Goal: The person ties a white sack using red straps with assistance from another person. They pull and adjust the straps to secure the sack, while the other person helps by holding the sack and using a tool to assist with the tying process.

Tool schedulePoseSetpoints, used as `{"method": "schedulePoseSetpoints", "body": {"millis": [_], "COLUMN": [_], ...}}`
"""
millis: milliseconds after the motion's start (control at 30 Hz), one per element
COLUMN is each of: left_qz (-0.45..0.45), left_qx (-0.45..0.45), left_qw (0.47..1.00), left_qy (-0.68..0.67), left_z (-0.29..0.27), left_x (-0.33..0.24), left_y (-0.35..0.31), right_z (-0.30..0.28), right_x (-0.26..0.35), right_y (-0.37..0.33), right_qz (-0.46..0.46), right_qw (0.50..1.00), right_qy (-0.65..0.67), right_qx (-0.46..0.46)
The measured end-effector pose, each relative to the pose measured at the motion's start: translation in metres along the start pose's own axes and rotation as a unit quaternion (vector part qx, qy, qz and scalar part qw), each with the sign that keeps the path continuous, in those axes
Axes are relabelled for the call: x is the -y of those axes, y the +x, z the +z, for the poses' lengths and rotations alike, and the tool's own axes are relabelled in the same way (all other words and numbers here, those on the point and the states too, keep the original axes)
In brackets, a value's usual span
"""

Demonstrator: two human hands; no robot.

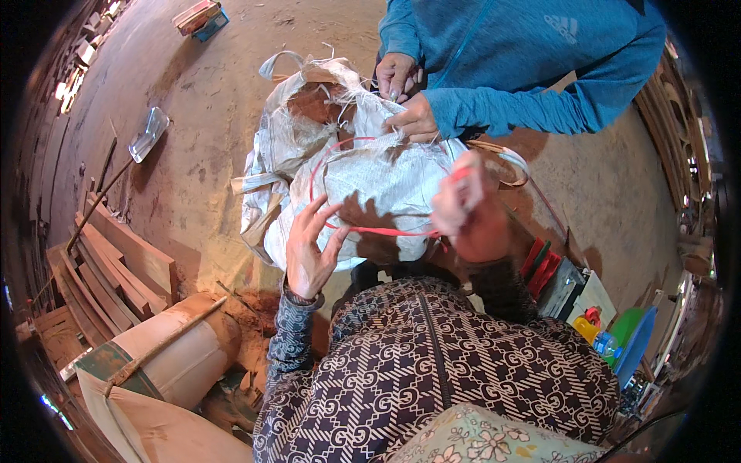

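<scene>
A large white woven sack (pixel 370 185) is sitting on the dirt floor (pixel 208 100) just in front of the person, bulging and full, its top bunched and frayed. A thin red cord (pixel 386 231) is running around the sack's upper part, looping up over the cloth and crossing the near side in a taut line.

The left hand (pixel 309 251) is resting against the near face of the sack with its fingers (pixel 312 212) spread and pointing upward; the red cord is passing just beside the fingertips and across the thumb side, touching or nearly touching them. The right hand (pixel 467 208) is raised at the sack's right edge and is blurred, so its grip is hard to read; it appears to be closing around the red cord where the line ends at it.

On the far side, another person in a blue sleeve (pixel 525 108) is gathering the sack's mouth with both hands (pixel 409 100), fingers pinching the frayed cloth.

Wooden planks (pixel 116 270) are lying to the left, and red-handled tools (pixel 540 266) are lying to the right, near the person's patterned jacket.
</scene>
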State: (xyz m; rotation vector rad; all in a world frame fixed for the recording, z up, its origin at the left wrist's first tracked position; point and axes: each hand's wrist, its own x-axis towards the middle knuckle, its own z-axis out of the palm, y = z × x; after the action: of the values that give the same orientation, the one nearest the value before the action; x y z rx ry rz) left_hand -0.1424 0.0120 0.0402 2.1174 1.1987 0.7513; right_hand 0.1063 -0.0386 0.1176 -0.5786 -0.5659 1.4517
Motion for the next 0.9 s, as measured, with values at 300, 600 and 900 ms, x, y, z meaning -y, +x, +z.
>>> {"method": "schedulePoseSetpoints", "body": {"millis": [300, 600, 900], "left_qz": [-0.097, -0.275, -0.29], "left_qx": [0.108, 0.114, 0.116], "left_qw": [0.81, 0.679, 0.697], "left_qy": [-0.569, -0.672, -0.646], "left_z": [0.018, 0.033, 0.034], "left_x": [-0.067, -0.054, -0.039], "left_y": [0.027, 0.024, 0.024], "right_z": [0.01, -0.004, -0.024], "right_x": [-0.059, -0.057, -0.051], "right_y": [-0.003, 0.01, 0.018], "right_qz": [-0.052, -0.105, -0.168], "right_qw": [0.865, 0.816, 0.76], "right_qy": [-0.499, -0.568, -0.628], "right_qx": [0.002, -0.006, 0.016]}}
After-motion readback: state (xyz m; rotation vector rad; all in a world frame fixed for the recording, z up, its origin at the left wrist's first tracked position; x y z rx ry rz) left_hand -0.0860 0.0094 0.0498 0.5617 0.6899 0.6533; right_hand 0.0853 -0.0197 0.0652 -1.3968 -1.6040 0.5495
